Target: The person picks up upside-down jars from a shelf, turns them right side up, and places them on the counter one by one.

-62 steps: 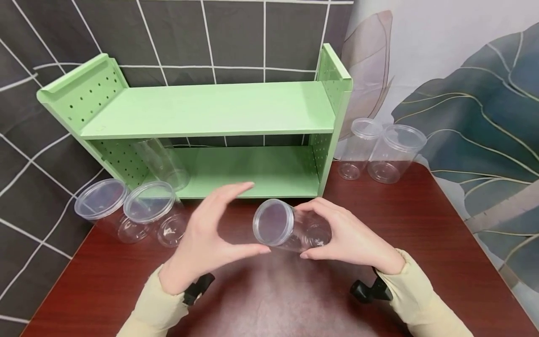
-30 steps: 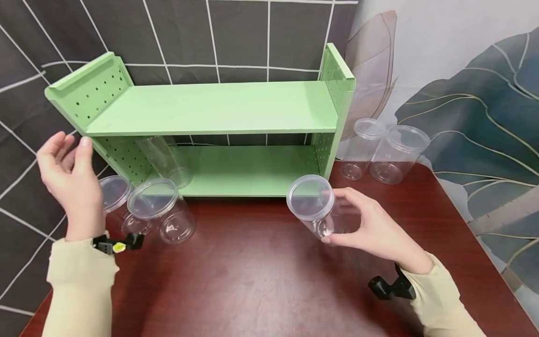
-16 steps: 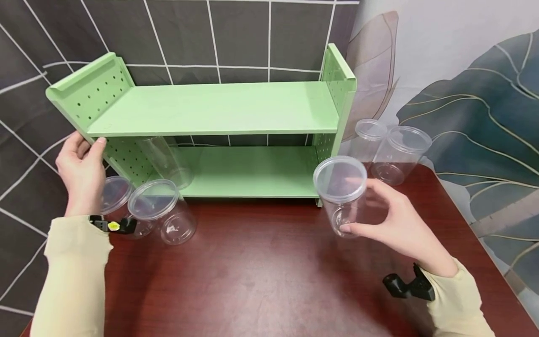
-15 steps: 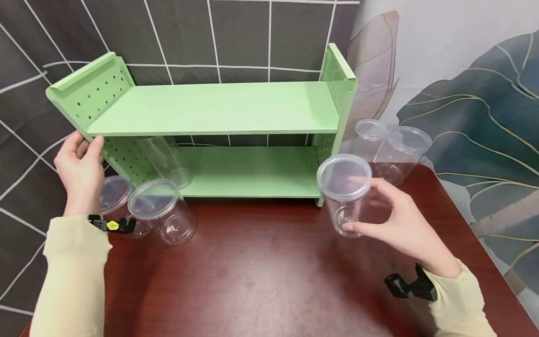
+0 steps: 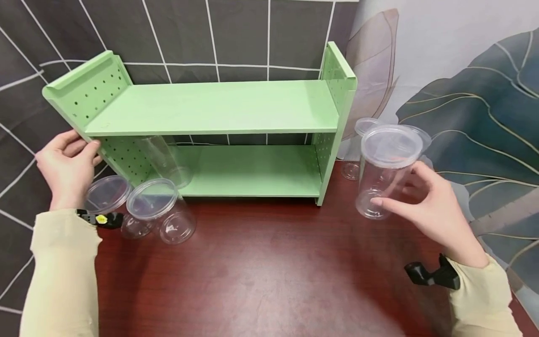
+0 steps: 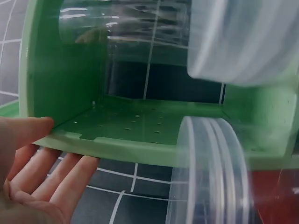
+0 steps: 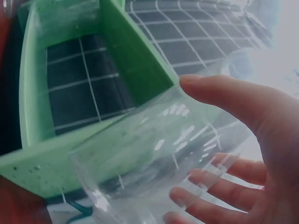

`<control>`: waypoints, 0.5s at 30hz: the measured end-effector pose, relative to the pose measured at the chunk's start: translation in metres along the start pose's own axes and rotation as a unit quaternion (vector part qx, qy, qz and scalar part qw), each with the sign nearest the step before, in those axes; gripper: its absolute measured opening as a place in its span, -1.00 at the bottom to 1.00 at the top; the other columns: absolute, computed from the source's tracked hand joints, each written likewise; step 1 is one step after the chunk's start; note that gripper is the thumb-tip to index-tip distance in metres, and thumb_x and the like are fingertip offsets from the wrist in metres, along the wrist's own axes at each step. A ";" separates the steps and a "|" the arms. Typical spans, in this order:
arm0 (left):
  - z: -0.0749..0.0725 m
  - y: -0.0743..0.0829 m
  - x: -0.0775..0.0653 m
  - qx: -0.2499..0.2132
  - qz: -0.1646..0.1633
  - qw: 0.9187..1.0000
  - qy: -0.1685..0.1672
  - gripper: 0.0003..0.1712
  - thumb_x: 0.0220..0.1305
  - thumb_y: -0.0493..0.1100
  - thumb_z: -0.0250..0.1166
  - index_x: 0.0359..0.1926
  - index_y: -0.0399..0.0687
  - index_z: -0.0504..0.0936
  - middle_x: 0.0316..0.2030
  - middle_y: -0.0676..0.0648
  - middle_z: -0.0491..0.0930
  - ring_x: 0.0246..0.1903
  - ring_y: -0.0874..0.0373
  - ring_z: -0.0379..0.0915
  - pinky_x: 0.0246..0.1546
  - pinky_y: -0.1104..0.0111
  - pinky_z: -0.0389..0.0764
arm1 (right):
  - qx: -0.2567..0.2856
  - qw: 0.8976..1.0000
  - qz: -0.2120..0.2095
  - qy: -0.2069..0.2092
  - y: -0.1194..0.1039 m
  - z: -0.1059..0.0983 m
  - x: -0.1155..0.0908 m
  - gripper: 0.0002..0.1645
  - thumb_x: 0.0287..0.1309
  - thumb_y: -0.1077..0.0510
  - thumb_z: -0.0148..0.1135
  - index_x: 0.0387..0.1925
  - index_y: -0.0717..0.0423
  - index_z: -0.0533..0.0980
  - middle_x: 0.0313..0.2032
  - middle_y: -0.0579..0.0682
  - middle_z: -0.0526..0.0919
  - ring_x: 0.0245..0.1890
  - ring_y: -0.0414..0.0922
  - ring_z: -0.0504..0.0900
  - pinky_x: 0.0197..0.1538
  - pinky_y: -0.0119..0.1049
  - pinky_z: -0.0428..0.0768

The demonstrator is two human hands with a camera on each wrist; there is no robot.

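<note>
A clear plastic jar [image 5: 376, 180] with a translucent lid is in my right hand [image 5: 438, 210], tilted and in front of two jars at the back right. My thumb lies on its near side, and the fingers show through the clear wall in the right wrist view. My left hand [image 5: 67, 166] grips the front edge of the left side panel of a green two-tier shelf [image 5: 214, 110]. In the left wrist view the thumb is on the panel's edge and the fingers [image 6: 70, 182] are on its outer side.
Two lidded jars, a front one [image 5: 153, 201] and one behind it [image 5: 108, 193], stand by the shelf's left front. Another clear jar [image 5: 164, 159] stands on the lower shelf at left. A narrow jar [image 5: 350, 171] behind the held one is partly hidden. The dark red table [image 5: 261, 271] lies in front.
My right hand has carried the jar rightward from the middle, turning it more upright. My left hand has left the jar's side and moved left to take hold of the shelf's side panel.
</note>
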State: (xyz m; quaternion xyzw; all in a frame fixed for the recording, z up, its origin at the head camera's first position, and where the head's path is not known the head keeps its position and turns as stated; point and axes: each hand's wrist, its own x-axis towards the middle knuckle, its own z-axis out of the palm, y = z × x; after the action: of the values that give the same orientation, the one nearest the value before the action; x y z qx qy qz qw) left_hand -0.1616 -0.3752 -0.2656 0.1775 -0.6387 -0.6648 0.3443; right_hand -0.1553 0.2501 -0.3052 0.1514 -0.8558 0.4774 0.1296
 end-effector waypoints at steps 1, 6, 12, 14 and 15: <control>0.000 0.000 0.000 0.006 0.003 1.000 0.000 -0.66 0.17 -0.46 0.37 -0.08 -0.05 0.72 -0.40 0.09 0.73 -0.47 0.30 0.67 -0.47 0.56 0.65 | 0.005 1.000 0.001 0.011 0.002 -0.002 0.002 -0.24 -0.14 0.37 0.66 0.15 0.10 0.52 0.01 0.03 0.62 -0.17 -0.22 0.71 -0.08 -0.58 0.61; 0.003 0.000 0.001 0.054 0.022 0.998 0.007 -0.70 0.16 -0.43 0.36 -0.17 0.04 0.69 -0.45 0.16 0.70 -0.54 0.36 0.63 -0.53 0.61 0.62 | 0.011 0.998 0.014 0.065 0.016 -0.017 0.016 -0.45 -0.03 0.35 0.59 -0.02 0.25 0.49 0.15 0.05 0.59 -0.09 -0.23 0.69 -0.05 -0.58 0.59; 0.003 0.001 0.001 0.125 0.031 0.991 0.020 -0.70 0.19 -0.38 0.35 -0.18 0.15 0.67 -0.45 0.21 0.70 -0.57 0.42 0.61 -0.52 0.63 0.60 | -0.003 0.993 0.058 0.104 0.041 -0.029 0.031 -0.42 0.07 0.22 0.57 0.08 0.20 0.47 0.23 -0.02 0.51 0.12 -0.20 0.56 0.11 -0.56 0.51; 0.003 0.001 0.001 0.142 0.033 0.989 0.020 -0.70 0.19 -0.36 0.35 -0.17 0.17 0.66 -0.45 0.24 0.70 -0.56 0.44 0.61 -0.50 0.64 0.61 | -0.001 0.992 0.074 0.103 0.051 -0.029 0.034 -0.36 0.09 0.19 0.56 0.18 0.10 0.46 0.24 -0.04 0.51 0.12 -0.23 0.56 0.09 -0.60 0.50; 0.003 0.001 0.001 0.147 0.033 0.988 0.020 -0.70 0.19 -0.36 0.35 -0.17 0.18 0.66 -0.46 0.26 0.70 -0.56 0.44 0.61 -0.50 0.64 0.61 | 0.000 0.992 0.082 0.098 0.056 -0.029 0.035 -0.33 0.11 0.17 0.56 0.22 0.04 0.45 0.24 -0.05 0.51 0.10 -0.26 0.56 0.05 -0.62 0.51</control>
State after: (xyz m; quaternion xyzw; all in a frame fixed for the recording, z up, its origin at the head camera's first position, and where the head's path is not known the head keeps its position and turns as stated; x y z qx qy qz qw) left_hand -0.1641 -0.3739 -0.2639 0.2179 -0.7282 -0.5480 0.3490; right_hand -0.2065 0.2981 -0.3214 0.0333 -0.8485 0.4989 0.1733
